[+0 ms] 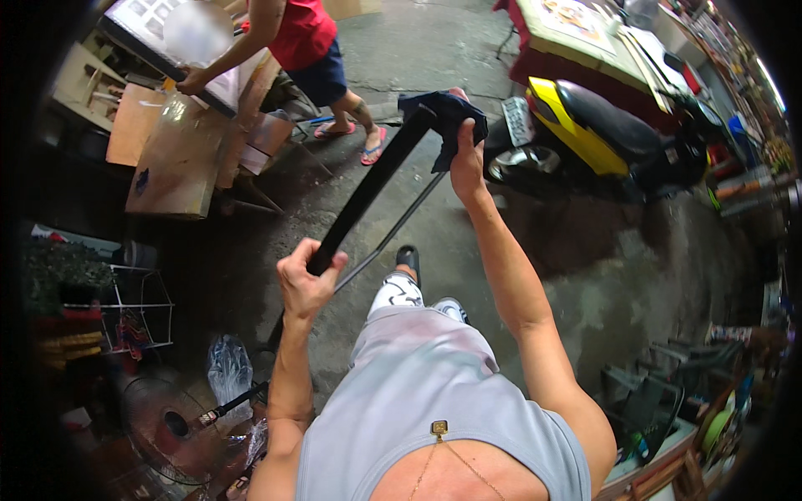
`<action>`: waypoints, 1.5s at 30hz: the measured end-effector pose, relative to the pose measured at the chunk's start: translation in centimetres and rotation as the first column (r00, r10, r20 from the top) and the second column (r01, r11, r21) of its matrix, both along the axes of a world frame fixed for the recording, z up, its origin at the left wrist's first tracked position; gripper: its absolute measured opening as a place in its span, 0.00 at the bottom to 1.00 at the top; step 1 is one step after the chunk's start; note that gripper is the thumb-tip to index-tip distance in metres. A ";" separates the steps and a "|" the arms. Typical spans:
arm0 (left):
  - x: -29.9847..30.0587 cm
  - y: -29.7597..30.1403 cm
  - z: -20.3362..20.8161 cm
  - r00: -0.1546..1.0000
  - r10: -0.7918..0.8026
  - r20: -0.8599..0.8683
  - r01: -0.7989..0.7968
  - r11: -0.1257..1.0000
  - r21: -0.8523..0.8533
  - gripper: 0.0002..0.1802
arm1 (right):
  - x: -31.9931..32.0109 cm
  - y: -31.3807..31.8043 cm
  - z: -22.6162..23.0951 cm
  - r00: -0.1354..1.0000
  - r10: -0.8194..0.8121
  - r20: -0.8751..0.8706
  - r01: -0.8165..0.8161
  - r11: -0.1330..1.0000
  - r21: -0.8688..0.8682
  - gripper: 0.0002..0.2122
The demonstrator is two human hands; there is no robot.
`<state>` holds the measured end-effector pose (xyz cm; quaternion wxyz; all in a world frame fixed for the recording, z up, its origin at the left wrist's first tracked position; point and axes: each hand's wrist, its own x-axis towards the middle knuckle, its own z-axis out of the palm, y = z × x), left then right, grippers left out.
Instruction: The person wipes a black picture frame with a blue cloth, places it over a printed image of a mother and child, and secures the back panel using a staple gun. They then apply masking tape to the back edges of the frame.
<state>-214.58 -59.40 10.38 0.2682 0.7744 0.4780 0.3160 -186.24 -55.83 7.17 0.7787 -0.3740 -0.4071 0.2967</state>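
Note:
A long black frame (368,194), seen nearly edge-on, slants away in front of me above the floor. My left hand (304,282) is closed around its near end. At the far end, my right hand (468,163) grips a dark cloth (448,125) bunched against the frame's corner. A thin dark bar (393,234) runs beside the frame's right side and meets it near the cloth. What exactly the frame belongs to cannot be made out.
At upper left a person in a red shirt (302,37) handles a black-edged panel (150,42) above cardboard (180,159). A yellow and black motorbike (601,125) stands right, near a covered table (576,50). A fan (175,426) is lower left; stacked chairs (652,401) are lower right.

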 end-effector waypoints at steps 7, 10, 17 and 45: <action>1.5 10.1 -3.1 0.970 0.065 0.235 -0.037 0.992 -0.122 0.15 | 10.3 16.7 -8.1 0.958 -0.261 0.119 0.286 0.900 -0.329 0.22; 4.4 15.6 -5.0 0.957 0.108 0.268 -0.064 0.984 -0.167 0.16 | 7.4 21.0 -4.3 0.990 -0.141 0.009 0.135 0.919 -0.371 0.24; 11.6 26.3 -5.2 0.943 0.042 0.329 -0.029 0.999 -0.046 0.18 | 12.8 32.4 -0.3 0.801 -0.418 0.429 0.271 0.892 0.362 0.16; 64.9 93.4 2.0 0.513 -0.425 0.746 0.274 0.904 0.327 0.12 | 70.9 79.1 -31.1 0.837 -0.311 0.450 0.508 0.134 -0.851 0.25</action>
